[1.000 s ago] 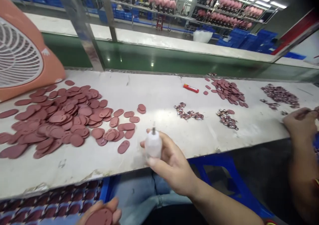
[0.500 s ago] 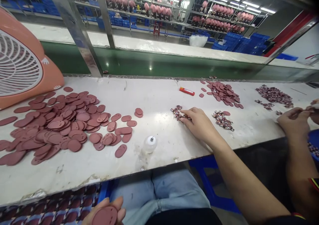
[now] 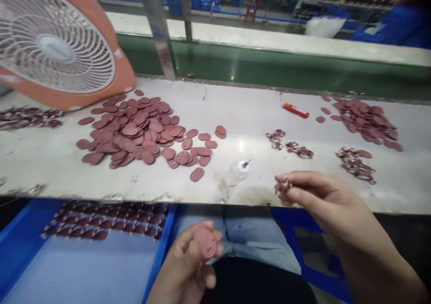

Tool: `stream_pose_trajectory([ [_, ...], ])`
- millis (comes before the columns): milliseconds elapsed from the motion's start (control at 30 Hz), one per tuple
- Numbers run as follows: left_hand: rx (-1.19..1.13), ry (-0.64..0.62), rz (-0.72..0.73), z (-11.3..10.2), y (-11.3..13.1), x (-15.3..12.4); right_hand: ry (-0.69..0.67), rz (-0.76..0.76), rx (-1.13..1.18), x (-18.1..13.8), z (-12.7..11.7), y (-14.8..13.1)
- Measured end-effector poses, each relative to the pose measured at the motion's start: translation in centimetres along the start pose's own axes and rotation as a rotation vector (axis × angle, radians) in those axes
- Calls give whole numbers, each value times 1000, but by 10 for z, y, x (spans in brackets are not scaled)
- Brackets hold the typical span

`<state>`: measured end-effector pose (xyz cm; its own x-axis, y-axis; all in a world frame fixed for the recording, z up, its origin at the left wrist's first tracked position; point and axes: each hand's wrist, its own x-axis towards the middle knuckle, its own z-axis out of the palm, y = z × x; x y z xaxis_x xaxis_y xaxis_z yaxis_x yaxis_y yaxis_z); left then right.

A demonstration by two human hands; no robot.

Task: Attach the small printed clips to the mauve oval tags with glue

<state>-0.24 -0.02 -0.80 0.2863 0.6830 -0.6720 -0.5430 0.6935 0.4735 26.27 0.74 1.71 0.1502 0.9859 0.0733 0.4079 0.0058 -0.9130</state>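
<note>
In my left hand (image 3: 186, 261), held over my lap, is a dark-pink oval disc (image 3: 204, 242) with small holes near one edge. My right hand (image 3: 323, 200) pinches a small brown-and-white piece (image 3: 283, 187) above the table's front edge; its exact kind is blurred. Just beyond the right hand lie two small clusters of similar pieces (image 3: 299, 150). A white dropper bottle (image 3: 239, 170) with a dark thin tip stands between the hands and the large heap of oval discs (image 3: 134, 133).
An orange fan (image 3: 123, 70) stands at the back left. At lower left, a blue bin (image 3: 158, 259) holds rows of assembled pieces (image 3: 114, 221). A red tube (image 3: 296, 110) lies at the back, with another disc pile (image 3: 365, 120) and a small-piece pile (image 3: 355, 165) to the right.
My right hand has lifted away from the small cluster with a piece pinched and come toward me. The left hand has risen with its disc. The view has swung left and down.
</note>
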Motion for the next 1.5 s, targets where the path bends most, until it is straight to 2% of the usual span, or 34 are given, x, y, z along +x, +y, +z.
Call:
stream_pose_trajectory([
  [133, 5, -122, -70, 8, 0, -3, -350, 76, 254, -14, 36, -35],
  [233, -3, -231, -68, 4, -2, -2, -463, -3, 251, -12, 52, -50],
  [333, -24, -270, -78, -1, -4, -2, -485, -77, 194, -7, 57, -53],
  [667, -15, -266, -104, -1, -2, -2, -609, -138, 58, 1, 53, -58],
  [800, -10, -255, -104, -4, -3, -1, -634, -206, 10, 3, 53, -61],
  [1300, -45, -242, -107, -6, -9, -3, -699, -304, -98, 3, 51, -68],
  [1500, -67, -214, -85, -4, -10, -10, -674, -472, -130, -1, 52, -68],
])
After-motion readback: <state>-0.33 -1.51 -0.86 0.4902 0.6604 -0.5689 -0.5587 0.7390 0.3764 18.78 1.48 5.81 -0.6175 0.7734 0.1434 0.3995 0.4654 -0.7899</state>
